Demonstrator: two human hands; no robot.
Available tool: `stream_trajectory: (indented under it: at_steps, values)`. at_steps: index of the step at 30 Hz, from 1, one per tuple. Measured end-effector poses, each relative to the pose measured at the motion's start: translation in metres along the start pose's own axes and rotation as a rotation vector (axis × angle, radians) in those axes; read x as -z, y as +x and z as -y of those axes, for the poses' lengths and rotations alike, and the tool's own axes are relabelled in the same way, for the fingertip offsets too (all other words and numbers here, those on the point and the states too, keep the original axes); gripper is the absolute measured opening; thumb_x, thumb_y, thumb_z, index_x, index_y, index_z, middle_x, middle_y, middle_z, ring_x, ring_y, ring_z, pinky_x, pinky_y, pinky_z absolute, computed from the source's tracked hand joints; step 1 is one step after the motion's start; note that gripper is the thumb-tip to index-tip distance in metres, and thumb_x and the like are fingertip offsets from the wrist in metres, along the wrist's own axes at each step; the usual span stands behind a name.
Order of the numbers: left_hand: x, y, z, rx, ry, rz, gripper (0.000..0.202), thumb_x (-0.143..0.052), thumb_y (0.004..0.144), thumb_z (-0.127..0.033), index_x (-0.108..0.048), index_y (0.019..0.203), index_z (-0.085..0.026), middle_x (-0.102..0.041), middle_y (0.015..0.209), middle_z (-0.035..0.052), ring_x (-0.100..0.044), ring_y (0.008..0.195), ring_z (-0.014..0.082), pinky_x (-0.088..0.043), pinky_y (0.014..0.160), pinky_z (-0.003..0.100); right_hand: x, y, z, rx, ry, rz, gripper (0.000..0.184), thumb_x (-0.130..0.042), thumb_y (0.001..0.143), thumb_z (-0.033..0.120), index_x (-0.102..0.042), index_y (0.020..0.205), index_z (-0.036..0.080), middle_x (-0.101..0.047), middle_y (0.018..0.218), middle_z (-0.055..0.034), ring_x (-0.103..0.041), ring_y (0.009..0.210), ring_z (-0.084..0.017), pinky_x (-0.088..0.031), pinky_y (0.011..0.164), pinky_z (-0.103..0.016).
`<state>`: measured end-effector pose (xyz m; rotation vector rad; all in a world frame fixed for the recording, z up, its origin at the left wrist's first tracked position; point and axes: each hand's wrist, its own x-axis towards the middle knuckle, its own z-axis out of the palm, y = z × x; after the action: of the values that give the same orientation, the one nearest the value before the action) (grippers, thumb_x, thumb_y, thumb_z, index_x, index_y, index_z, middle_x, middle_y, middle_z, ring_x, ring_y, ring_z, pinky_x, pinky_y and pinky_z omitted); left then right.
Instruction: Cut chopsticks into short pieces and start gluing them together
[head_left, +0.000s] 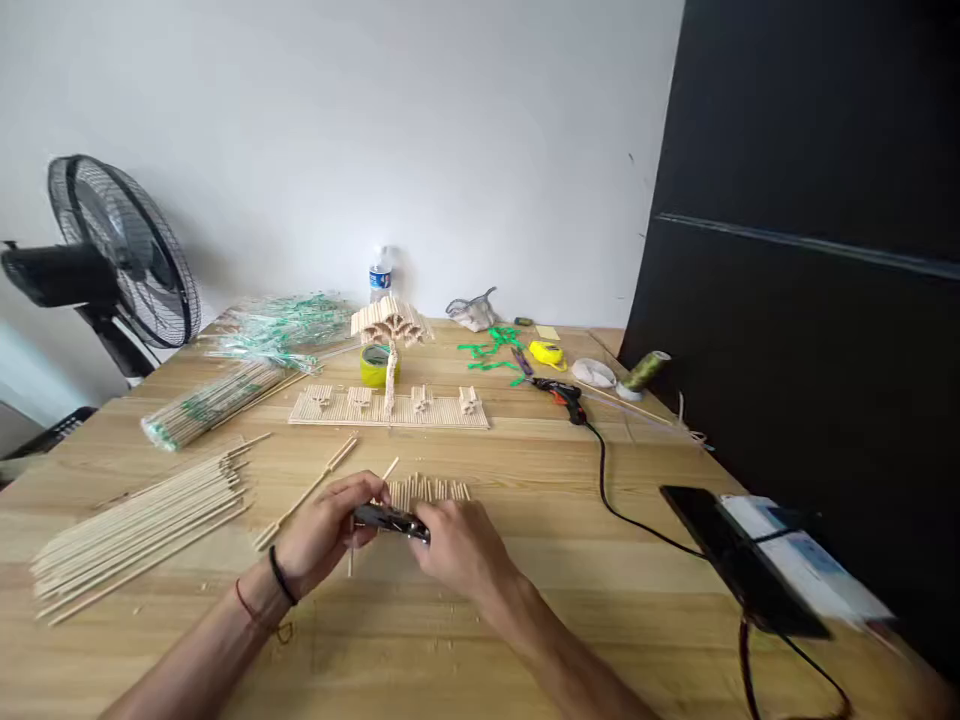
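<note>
Both my hands meet low over the wooden table [525,610], just in front of a row of short cut wooden sticks [429,489]. My left hand [326,535] pinches a thin wooden stick [350,558] that points down toward me. My right hand [454,545] is wrapped round a dark metal cutting tool [390,519], whose tip reaches the left hand's fingers. A bundle of long loose sticks [142,530] lies to the left of my left hand.
A stick model with a small tree [390,405] stands behind the hands. A glue gun [561,396] and its cord, yellow tape [375,366], wrapped stick packs [214,400], a water bottle [380,275], a phone [739,565] at right and a fan [112,260] at left surround them.
</note>
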<state>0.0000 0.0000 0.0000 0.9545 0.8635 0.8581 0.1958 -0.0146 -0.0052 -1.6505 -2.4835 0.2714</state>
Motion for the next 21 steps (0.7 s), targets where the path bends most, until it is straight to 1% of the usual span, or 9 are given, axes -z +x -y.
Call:
stream_trajectory:
  at_steps: [3, 5, 8, 9, 11, 14, 17, 19, 21]
  values:
    - [0.003, -0.003, -0.007, -0.015, 0.022, -0.013, 0.033, -0.071, 0.088, -0.047, -0.064, 0.081, -0.015, -0.048, 0.07, -0.0029, -0.036, 0.056, 0.0081, -0.03, 0.052, 0.022, -0.003, -0.001, -0.001, 0.021, -0.028, -0.025, 0.02, -0.064, 0.087, 0.032, -0.076, 0.097, 0.022, -0.081, 0.084, -0.0114, -0.075, 0.074, -0.03, -0.042, 0.062, -0.033]
    - [0.006, -0.002, -0.009, -0.027, 0.042, -0.059, 0.032, -0.069, 0.088, -0.046, -0.064, 0.083, -0.016, -0.048, 0.073, -0.0028, -0.036, 0.058, 0.0086, -0.029, 0.052, 0.022, -0.004, -0.002, -0.004, 0.045, 0.018, -0.073, 0.015, -0.067, 0.083, 0.029, -0.075, 0.094, 0.021, -0.081, 0.082, -0.0104, -0.074, 0.072, -0.028, -0.042, 0.063, -0.031]
    - [0.01, 0.002, -0.007, -0.045, 0.079, -0.112, 0.03, -0.066, 0.09, -0.046, -0.062, 0.085, -0.017, -0.044, 0.072, -0.0037, -0.034, 0.057, 0.009, -0.026, 0.051, 0.022, -0.005, -0.002, -0.01, 0.091, 0.224, -0.193, 0.008, -0.07, 0.078, 0.02, -0.071, 0.086, 0.021, -0.078, 0.077, -0.0062, -0.071, 0.068, -0.023, -0.041, 0.063, -0.028]
    - [0.011, 0.003, -0.006, -0.045, 0.09, -0.099, 0.03, -0.066, 0.09, -0.046, -0.061, 0.085, -0.017, -0.042, 0.069, -0.0046, -0.032, 0.056, 0.009, -0.024, 0.051, 0.022, -0.005, -0.002, -0.012, 0.11, 0.329, -0.231, 0.007, -0.069, 0.078, 0.019, -0.069, 0.085, 0.021, -0.076, 0.074, -0.0042, -0.069, 0.066, -0.021, -0.04, 0.063, -0.027]
    - [0.01, 0.003, -0.002, -0.035, 0.121, -0.019, 0.031, -0.067, 0.089, -0.046, -0.06, 0.081, -0.017, -0.039, 0.062, -0.006, -0.029, 0.054, 0.0091, -0.022, 0.051, 0.023, -0.004, -0.002, -0.013, 0.16, 0.559, -0.271, 0.004, -0.066, 0.084, 0.022, -0.068, 0.087, 0.02, -0.071, 0.07, -0.0007, -0.064, 0.062, -0.017, -0.041, 0.062, -0.025]
    - [0.007, 0.0, 0.001, -0.007, 0.208, 0.12, 0.035, -0.065, 0.092, -0.048, -0.057, 0.077, -0.017, -0.039, 0.059, -0.0057, -0.031, 0.054, 0.01, -0.024, 0.052, 0.024, -0.002, -0.003, -0.011, 0.195, 0.838, -0.272, 0.014, -0.06, 0.094, 0.031, -0.067, 0.089, 0.02, -0.065, 0.069, 0.0012, -0.057, 0.06, -0.014, -0.042, 0.061, -0.024]
    - [0.004, -0.002, 0.002, 0.007, 0.274, 0.172, 0.034, -0.062, 0.094, -0.049, -0.06, 0.082, -0.017, -0.041, 0.062, -0.005, -0.033, 0.056, 0.0106, -0.025, 0.053, 0.025, -0.001, -0.003, -0.008, 0.153, 0.978, -0.271, 0.02, -0.062, 0.096, 0.036, -0.068, 0.087, 0.019, -0.066, 0.074, -0.0005, -0.058, 0.066, -0.015, -0.044, 0.063, -0.024]
    - [0.005, -0.002, 0.002, 0.013, 0.297, 0.193, 0.034, -0.063, 0.093, -0.049, -0.062, 0.084, -0.016, -0.042, 0.064, -0.0047, -0.033, 0.057, 0.0104, -0.025, 0.054, 0.025, -0.001, -0.003, -0.007, 0.131, 1.025, -0.253, 0.02, -0.063, 0.095, 0.037, -0.07, 0.089, 0.018, -0.069, 0.078, -0.0016, -0.061, 0.07, -0.017, -0.046, 0.066, -0.025]
    - [0.006, 0.0, 0.002, 0.017, 0.334, 0.236, 0.038, -0.063, 0.092, -0.052, -0.063, 0.085, -0.015, -0.045, 0.069, -0.0032, -0.035, 0.058, 0.0102, -0.026, 0.054, 0.025, -0.001, -0.003, -0.007, 0.112, 1.054, -0.238, 0.021, -0.064, 0.095, 0.037, -0.069, 0.086, 0.019, -0.069, 0.076, -0.0013, -0.061, 0.07, -0.017, -0.046, 0.068, -0.026]
